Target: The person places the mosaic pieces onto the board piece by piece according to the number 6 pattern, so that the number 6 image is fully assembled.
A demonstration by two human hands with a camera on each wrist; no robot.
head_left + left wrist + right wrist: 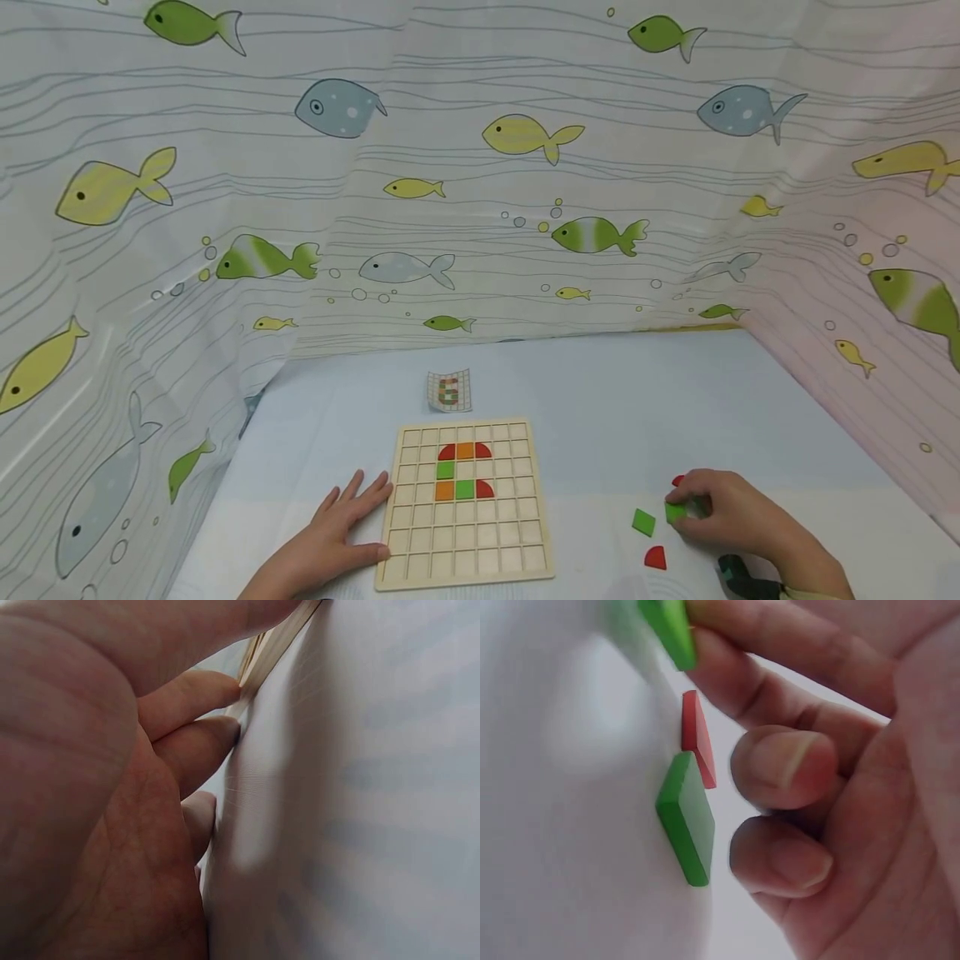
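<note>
A wooden grid board (489,533) lies on the table. In its upper half sit orange squares (465,451), green squares (446,471) and red quarter-round tiles (483,451). My left hand (330,529) has its fingers spread, with fingertips and thumb touching the board's left edge. To the right of the board, my right hand (731,512) pinches a green square tile (669,631) between thumb and finger. In the right wrist view, another green tile (686,817) and a red tile (697,739) lie close to the curled lower fingers.
Left of the right hand lie a loose green tile (643,522) and a red quarter-round tile (656,557). Another red tile (678,481) is partly hidden behind that hand. A small pattern card (448,392) lies beyond the board. Fish-printed sheets (480,208) wall the table.
</note>
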